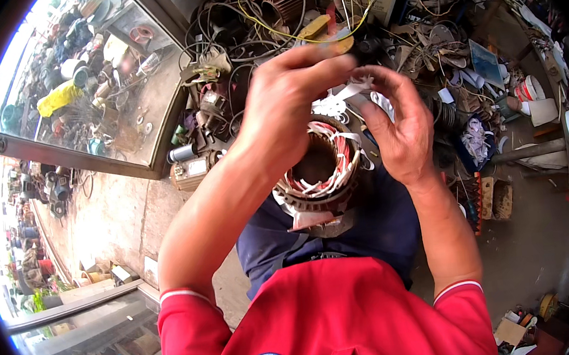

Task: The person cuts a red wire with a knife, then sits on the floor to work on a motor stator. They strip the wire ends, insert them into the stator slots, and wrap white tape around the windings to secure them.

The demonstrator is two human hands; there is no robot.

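A motor stator (pixel 320 186) with red windings and white lacing sits between my legs in dark trousers. Above it, my left hand (pixel 293 88) is closed at a strip of white tape (pixel 350 89), its fingertips slightly blurred and the thumb mostly hidden. My right hand (pixel 396 126) curls round the other part of the tape, thumb and fingers pinched toward it, just right of the stator's top. More white strips hang at the stator's rim behind my hands.
Wires, coils and old motor parts (pixel 215 102) crowd behind the stator. A glass-paned frame (pixel 153 169) stands at the left. At the right are scattered scraps, a blue tray (pixel 486 62), a metal bar (pixel 528 150) and wooden blocks (pixel 502 197).
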